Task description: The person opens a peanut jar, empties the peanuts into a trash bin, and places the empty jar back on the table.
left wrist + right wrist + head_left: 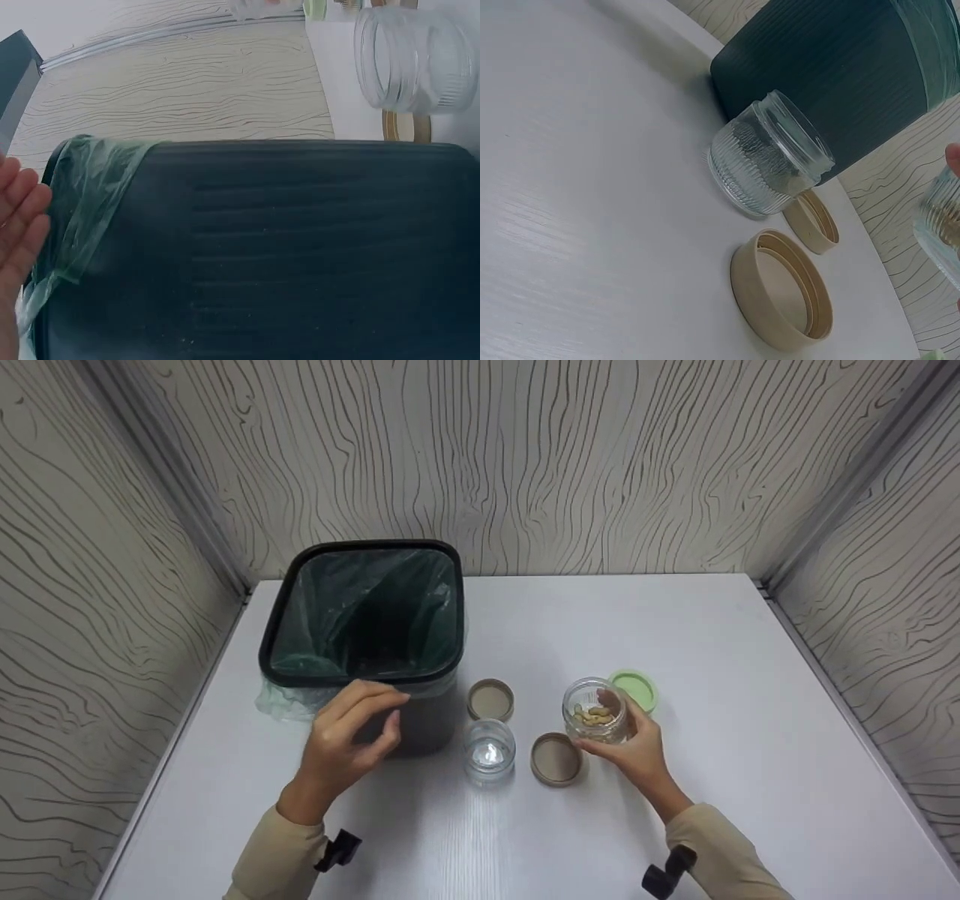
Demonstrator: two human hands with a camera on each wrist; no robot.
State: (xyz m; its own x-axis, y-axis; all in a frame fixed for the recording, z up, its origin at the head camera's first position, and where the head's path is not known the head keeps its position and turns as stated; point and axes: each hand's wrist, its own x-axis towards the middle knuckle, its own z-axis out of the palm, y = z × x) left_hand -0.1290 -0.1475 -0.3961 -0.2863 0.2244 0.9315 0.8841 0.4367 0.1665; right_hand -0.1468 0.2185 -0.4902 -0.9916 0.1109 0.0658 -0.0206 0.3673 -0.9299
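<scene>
Clear glass, that jar [589,734] of peanuts [598,716] right of centre frame, and the right hand [634,744] grips it; the left hand [343,735], lower left, curves loosely around nothing I can see. Holding it seems the present step; the next move calls for a level grip.

Head view faces forward and down from above — wrist views, nearer, share the bin [262,247].

The peanuts [598,711] are tan, the bin liner [322,604] green, the walls [480,465] wood-grained
</scene>
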